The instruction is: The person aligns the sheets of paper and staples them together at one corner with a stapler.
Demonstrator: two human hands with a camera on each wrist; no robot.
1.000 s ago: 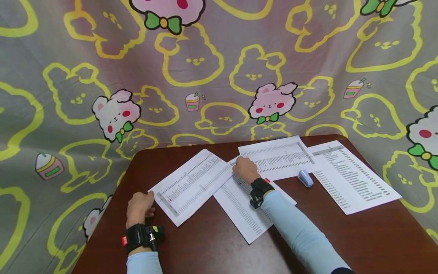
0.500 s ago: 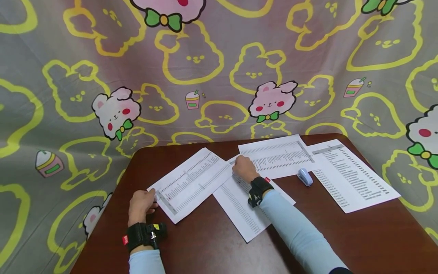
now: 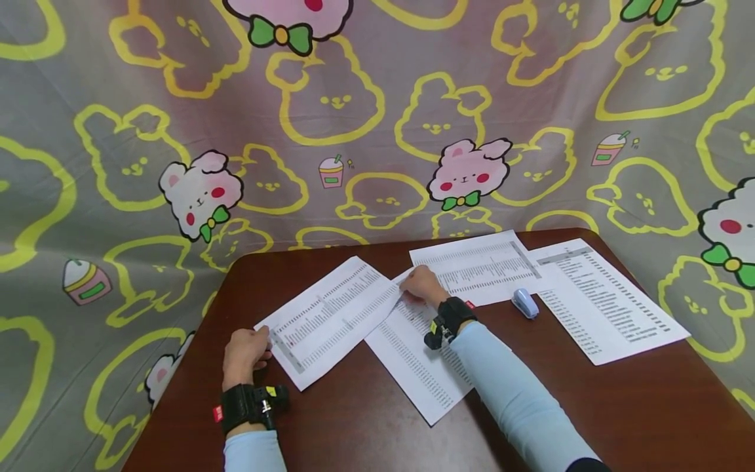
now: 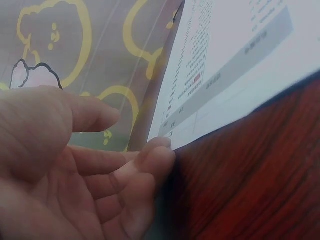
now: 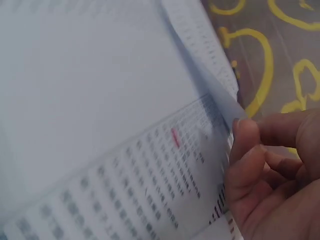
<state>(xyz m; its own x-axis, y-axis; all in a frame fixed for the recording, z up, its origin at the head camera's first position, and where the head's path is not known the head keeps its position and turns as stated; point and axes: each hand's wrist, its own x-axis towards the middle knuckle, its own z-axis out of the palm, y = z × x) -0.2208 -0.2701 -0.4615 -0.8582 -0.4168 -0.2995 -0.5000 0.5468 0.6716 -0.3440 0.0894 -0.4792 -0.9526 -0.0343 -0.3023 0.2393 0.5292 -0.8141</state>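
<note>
In the head view, a printed sheet of paper (image 3: 333, 318) lies slanted between the two hands, over the upper end of a middle printed sheet (image 3: 421, 367). The left hand (image 3: 244, 351) is at its lower left corner; in the left wrist view, bent fingertips (image 4: 159, 155) touch that corner while the thumb stands apart. At the right end, the right hand (image 3: 421, 285) pinches a paper corner between thumb and finger. The right wrist view shows that lifted edge (image 5: 227, 100) at the fingertips (image 5: 245, 132), with printed rows beneath.
A small light-blue stapler (image 3: 524, 303) stands right of the right hand. Behind it lies a third printed sheet (image 3: 472, 262), touching another sheet (image 3: 607, 305) at the right. All are on a dark brown table (image 3: 354, 426) before a patterned curtain (image 3: 377, 151).
The right wrist has turned slightly, and the middle sheet has shifted a little toward the near edge. The left hand has moved slightly rightward and stays at the slanted sheet's corner.
</note>
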